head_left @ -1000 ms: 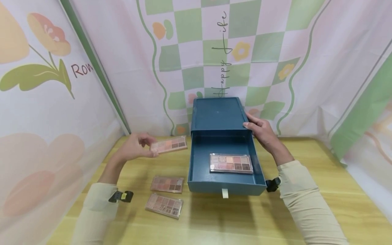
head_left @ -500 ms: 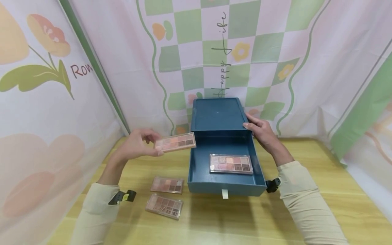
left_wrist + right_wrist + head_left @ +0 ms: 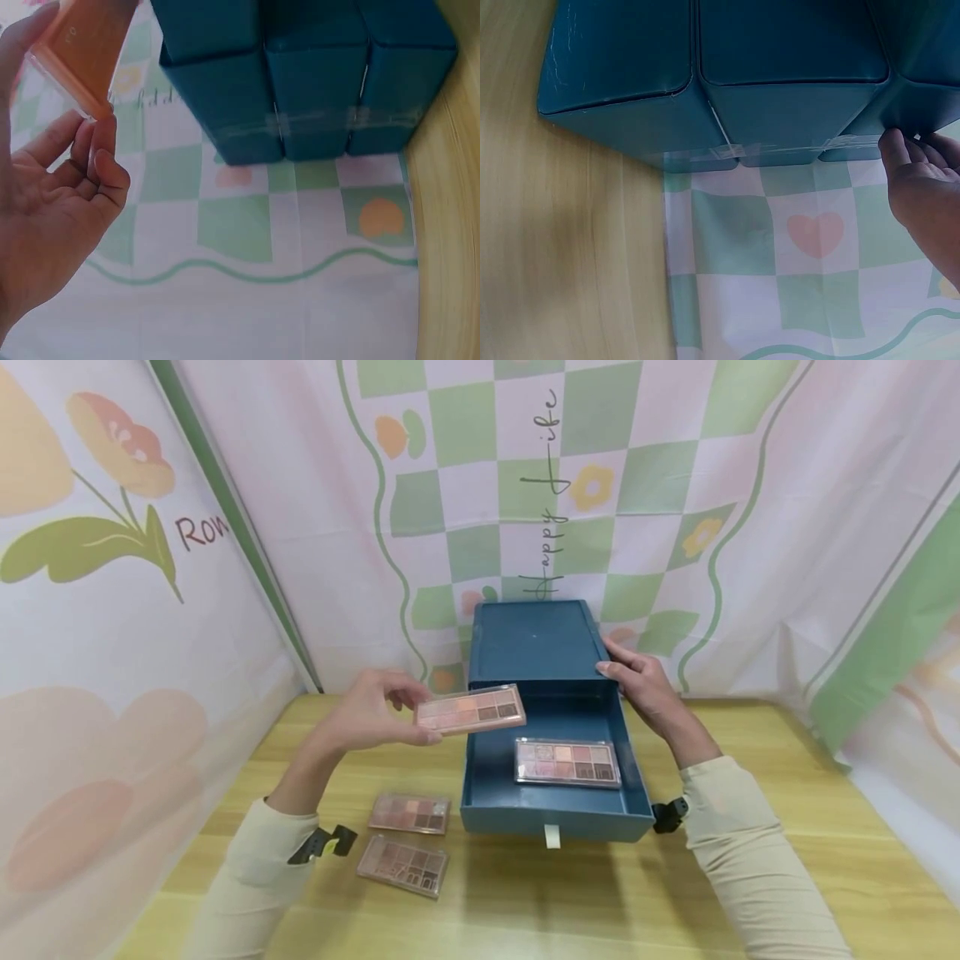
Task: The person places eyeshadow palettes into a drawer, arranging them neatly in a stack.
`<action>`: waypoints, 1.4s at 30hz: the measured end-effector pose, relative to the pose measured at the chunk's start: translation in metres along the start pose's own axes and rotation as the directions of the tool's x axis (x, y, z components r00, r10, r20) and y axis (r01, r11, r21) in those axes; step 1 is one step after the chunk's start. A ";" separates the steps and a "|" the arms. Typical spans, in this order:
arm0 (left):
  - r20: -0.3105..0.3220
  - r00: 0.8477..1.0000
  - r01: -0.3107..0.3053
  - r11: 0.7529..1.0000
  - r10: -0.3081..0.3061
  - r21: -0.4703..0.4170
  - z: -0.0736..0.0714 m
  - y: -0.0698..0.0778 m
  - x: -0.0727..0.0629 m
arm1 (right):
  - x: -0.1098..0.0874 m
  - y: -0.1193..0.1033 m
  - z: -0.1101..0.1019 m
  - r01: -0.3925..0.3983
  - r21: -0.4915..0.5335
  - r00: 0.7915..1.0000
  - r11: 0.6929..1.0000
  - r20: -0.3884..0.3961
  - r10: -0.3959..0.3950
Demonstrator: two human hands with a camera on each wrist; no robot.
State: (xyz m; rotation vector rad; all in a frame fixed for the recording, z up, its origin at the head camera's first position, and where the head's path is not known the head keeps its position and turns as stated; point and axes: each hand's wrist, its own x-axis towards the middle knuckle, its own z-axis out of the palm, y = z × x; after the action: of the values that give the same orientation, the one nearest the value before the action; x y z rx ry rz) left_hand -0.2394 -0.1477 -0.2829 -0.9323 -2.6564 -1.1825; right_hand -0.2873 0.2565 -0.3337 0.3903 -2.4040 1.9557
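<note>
In the head view, my left hand [image 3: 378, 710] pinches an eyeshadow palette [image 3: 471, 710] by its left end, thumb below and fingers above. Its right part hangs over the left wall of a pulled-out dark teal drawer [image 3: 557, 825]. The palette's plain underside [image 3: 94, 49] faces the left wrist camera. Another eyeshadow palette [image 3: 567, 762] lies flat inside the drawer. My right hand [image 3: 643, 687] rests on the right side of the drawer cabinet [image 3: 536, 639], its thumb at the top edge. The right wrist view shows those fingers [image 3: 922, 157] against the cabinet's side.
Two more palettes, one upper [image 3: 409, 813] and one lower [image 3: 403, 865], lie on the wooden table [image 3: 555, 914] left of the drawer. A white pull tab [image 3: 552, 836] hangs on its front. Below it sit two stacked teal drawers [image 3: 791, 45]. A patterned curtain [image 3: 300, 527] stands behind.
My left hand has moved right with its palette, from beside the drawer to over its left wall. The right hand and the other palettes have stayed in place.
</note>
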 end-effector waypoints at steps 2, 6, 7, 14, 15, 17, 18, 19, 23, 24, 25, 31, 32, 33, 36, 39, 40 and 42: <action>0.009 1.000 0.002 1.000 -0.002 -0.006 0.005 0.003 0.003 | 0.000 0.000 0.000 -0.002 -0.001 1.000 1.000 -0.004 0.002; 0.022 1.000 0.002 1.000 -0.001 -0.020 0.014 0.011 0.007 | 0.000 0.000 0.001 -0.007 0.001 1.000 1.000 -0.007 0.007; 0.026 1.000 -0.001 1.000 0.002 -0.023 0.016 0.013 0.009 | 0.000 0.000 0.001 -0.007 0.002 1.000 1.000 -0.007 0.007; 0.051 0.998 -0.031 0.999 0.033 -0.042 0.028 0.023 0.017 | -0.001 0.000 0.001 -0.002 0.008 1.000 1.000 -0.023 0.002; 0.059 0.998 -0.026 0.999 0.029 -0.042 0.030 0.024 0.018 | -0.001 0.001 0.001 -0.001 0.014 1.000 1.000 -0.026 0.002; 0.074 0.997 -0.015 0.999 0.018 -0.039 0.033 0.026 0.020 | -0.001 0.001 0.001 -0.001 0.025 1.000 1.000 -0.026 0.001; 0.080 0.997 -0.009 0.999 0.012 -0.035 0.035 0.027 0.020 | -0.001 0.001 0.001 0.000 0.027 1.000 1.000 -0.025 0.001; 0.086 0.996 -0.002 1.000 0.005 -0.028 0.037 0.028 0.021 | 0.000 0.001 0.001 0.000 0.028 1.000 1.000 -0.024 0.000; 0.098 0.995 -0.008 1.000 0.007 0.010 0.042 0.031 0.025 | 0.001 0.001 0.002 0.006 0.023 1.000 1.000 -0.021 -0.006; 0.102 0.995 -0.015 1.000 0.013 0.018 0.044 0.032 0.026 | 0.002 0.001 0.002 0.007 0.022 1.000 1.000 -0.022 -0.006; 0.105 0.994 -0.024 0.999 0.021 0.023 0.045 0.033 0.027 | 0.002 0.002 0.002 0.008 0.022 1.000 1.000 -0.024 -0.007; 0.133 0.987 -0.099 0.992 0.087 0.084 0.054 0.038 0.034 | 0.002 0.002 0.002 0.012 0.016 1.000 1.000 -0.027 -0.011; 0.139 0.986 -0.109 0.989 0.095 0.097 0.055 0.039 0.035 | 0.002 0.002 0.002 0.012 0.016 1.000 1.000 -0.026 -0.011; 0.143 0.985 -0.115 0.987 0.099 0.111 0.056 0.040 0.036 | 0.002 0.002 0.002 0.012 0.015 1.000 1.000 -0.025 -0.012; 0.153 0.983 -0.122 0.983 0.101 0.134 0.060 0.043 0.039 | 0.002 0.001 0.003 0.014 0.012 1.000 1.000 -0.021 -0.013; 0.169 0.981 -0.122 0.979 0.094 0.163 0.064 0.047 0.042 | 0.001 0.001 0.003 0.016 0.013 1.000 1.000 -0.018 -0.016; 0.176 0.980 -0.123 0.978 0.093 0.171 0.065 0.048 0.043 | 0.001 0.001 0.003 0.018 0.015 1.000 1.000 -0.018 -0.018; 0.190 0.977 -0.130 0.974 0.094 0.187 0.068 0.051 0.045 | 0.001 0.001 0.003 0.020 0.016 1.000 1.000 -0.018 -0.020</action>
State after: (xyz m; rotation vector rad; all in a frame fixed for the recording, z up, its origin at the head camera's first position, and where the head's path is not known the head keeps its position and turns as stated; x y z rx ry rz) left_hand -0.2365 -0.0516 -0.2838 -1.1859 -2.7501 -0.8270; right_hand -0.2884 0.2539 -0.3348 0.3936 -2.3660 1.9628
